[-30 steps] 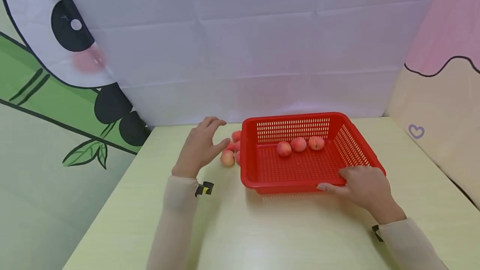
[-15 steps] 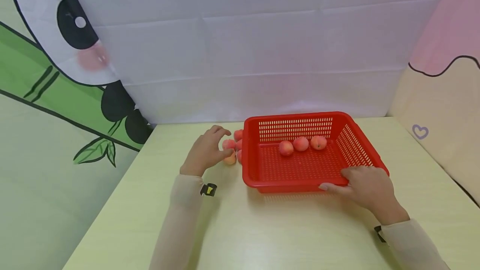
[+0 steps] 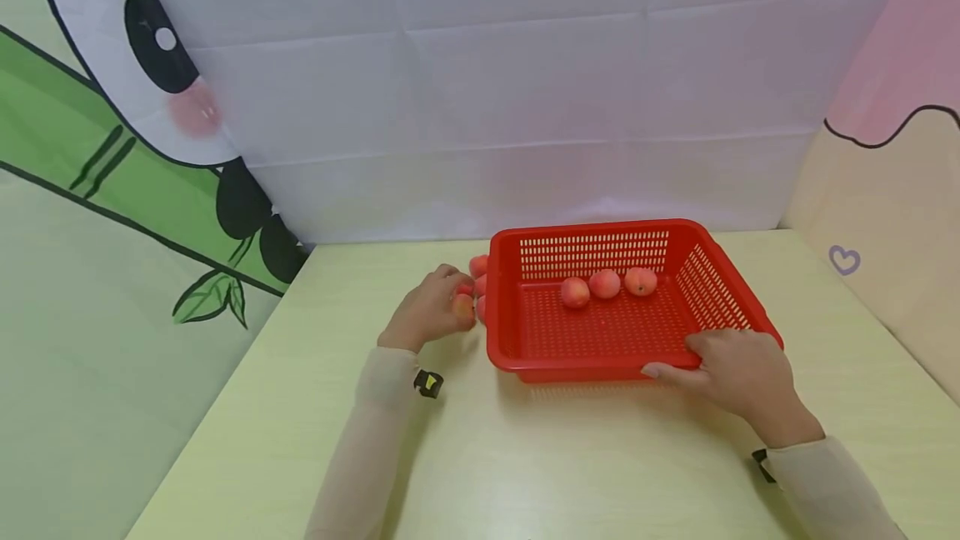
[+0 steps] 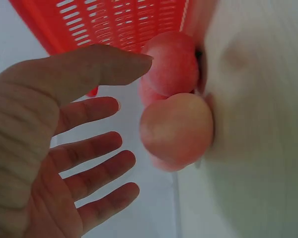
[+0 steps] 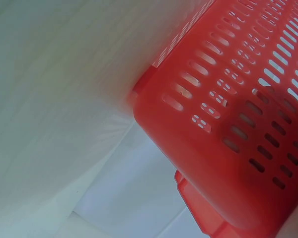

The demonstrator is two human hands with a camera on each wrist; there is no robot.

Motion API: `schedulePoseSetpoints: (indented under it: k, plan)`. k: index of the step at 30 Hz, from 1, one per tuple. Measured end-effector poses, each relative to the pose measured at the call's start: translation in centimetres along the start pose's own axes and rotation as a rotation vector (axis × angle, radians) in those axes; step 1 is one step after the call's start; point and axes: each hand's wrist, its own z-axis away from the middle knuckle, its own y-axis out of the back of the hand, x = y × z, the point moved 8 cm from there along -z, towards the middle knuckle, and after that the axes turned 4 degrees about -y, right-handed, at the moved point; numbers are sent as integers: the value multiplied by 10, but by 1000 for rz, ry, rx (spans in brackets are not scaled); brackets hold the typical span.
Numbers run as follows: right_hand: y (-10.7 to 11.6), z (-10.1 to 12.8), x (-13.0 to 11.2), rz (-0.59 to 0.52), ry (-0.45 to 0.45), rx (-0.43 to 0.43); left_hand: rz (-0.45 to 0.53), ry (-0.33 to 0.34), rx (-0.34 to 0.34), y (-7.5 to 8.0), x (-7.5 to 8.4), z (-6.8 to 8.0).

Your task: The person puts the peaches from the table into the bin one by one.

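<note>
In the head view, my left hand (image 3: 429,311) reaches over a small pile of peaches beside the basket's left wall. A yellowish-pink peach (image 4: 177,129) sits just beyond its fingertips in the left wrist view, fingers spread and thumb above. A redder peach (image 4: 173,64) lies behind, against the basket. My right hand (image 3: 742,375) grips the near right rim of the red plastic basket (image 3: 570,373), thumb outside. Three peaches (image 3: 604,283) rest in a row inside it. From the right wrist, the slotted basket wall (image 5: 188,144) fills much of the view, hiding most of that hand.
Everything stands on a pale wooden table (image 3: 480,465). Behind it hangs a whitish cloth backdrop (image 3: 525,107) with cartoon drawings at the left. A beige and pink printed panel (image 3: 885,215) runs along the right side.
My left hand has come down and to the right, closer to the peaches at the basket's left. The right hand keeps its grip on the rim. The head view has shifted slightly.
</note>
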Motion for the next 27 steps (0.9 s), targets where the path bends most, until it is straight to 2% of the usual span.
schedulePoseSetpoints:
  k: [6, 15, 27]
  plan:
    - [1, 1, -1, 3, 10, 20, -12, -6, -20, -11, -2, -3]
    - [1, 1, -1, 6, 26, 29, -7, 37, -55, -23, -8, -3]
    - [-2, 0, 2, 20, 18, 0, 89, 67, -80, -36, -14, -6]
